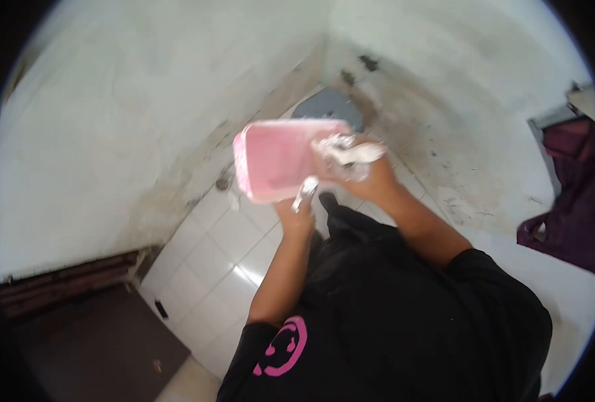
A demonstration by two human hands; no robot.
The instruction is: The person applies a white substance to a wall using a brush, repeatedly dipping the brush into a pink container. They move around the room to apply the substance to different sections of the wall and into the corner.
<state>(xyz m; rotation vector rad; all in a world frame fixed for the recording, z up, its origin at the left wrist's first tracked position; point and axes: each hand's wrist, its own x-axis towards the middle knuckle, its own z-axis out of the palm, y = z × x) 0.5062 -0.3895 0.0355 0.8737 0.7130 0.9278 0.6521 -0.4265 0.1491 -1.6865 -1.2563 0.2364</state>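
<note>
A pink rectangular plastic tub is tilted so that its hollow inside faces me. White foam or paste clings to its left outer edge. My left hand grips the tub's lower rim, with a foam-covered thumb on top and the other fingers hidden behind. At the tub's right end is my right hand, thickly coated with the same white stuff. It overlaps the opening there. Motion blur and foam hide how its fingers are set and whether they hold anything.
Beyond the tub, a grey stool-like object stands in the wall corner. White tiles cover the floor. A dark brown flat surface lies at lower left, and dark purple cloth hangs at right.
</note>
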